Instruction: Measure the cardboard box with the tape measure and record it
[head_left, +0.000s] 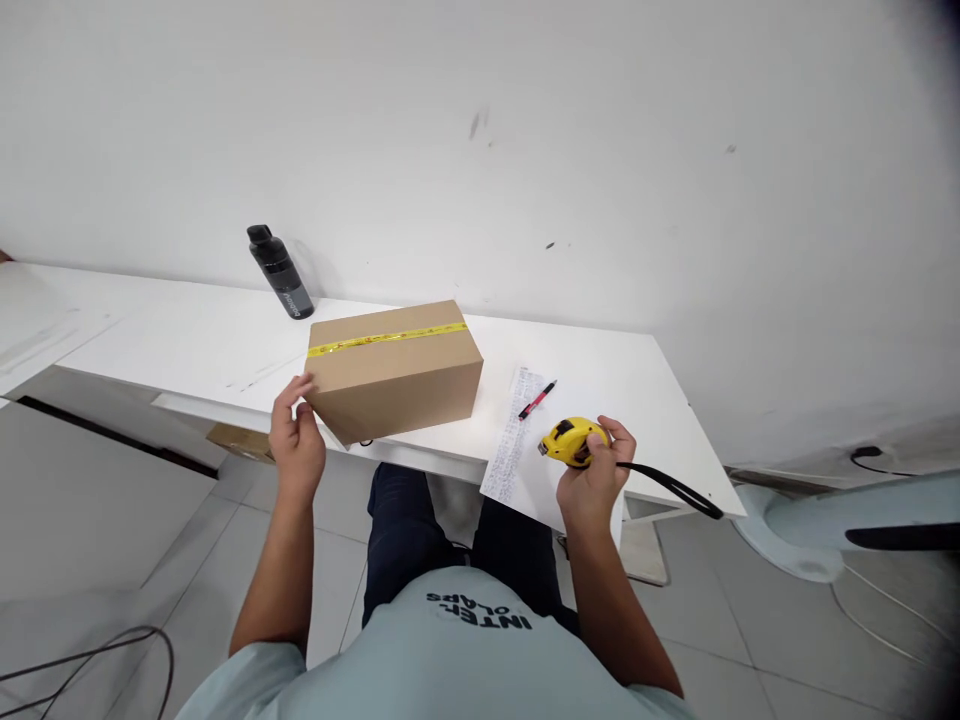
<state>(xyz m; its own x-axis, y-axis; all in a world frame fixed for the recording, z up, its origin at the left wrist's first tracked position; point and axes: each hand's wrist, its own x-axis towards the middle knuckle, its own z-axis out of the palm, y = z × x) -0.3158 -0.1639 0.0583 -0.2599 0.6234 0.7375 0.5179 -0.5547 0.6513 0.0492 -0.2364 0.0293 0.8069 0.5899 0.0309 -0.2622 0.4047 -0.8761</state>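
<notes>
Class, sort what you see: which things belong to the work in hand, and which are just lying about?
In hand: cardboard box, touched by left hand; tape measure, held in right hand.
Lying about: black bottle, pen, written sheet, fan.

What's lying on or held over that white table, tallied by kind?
Box: 1
Bottle: 1
Pen: 1
Paper: 1
Tape measure: 1
Total: 5
</notes>
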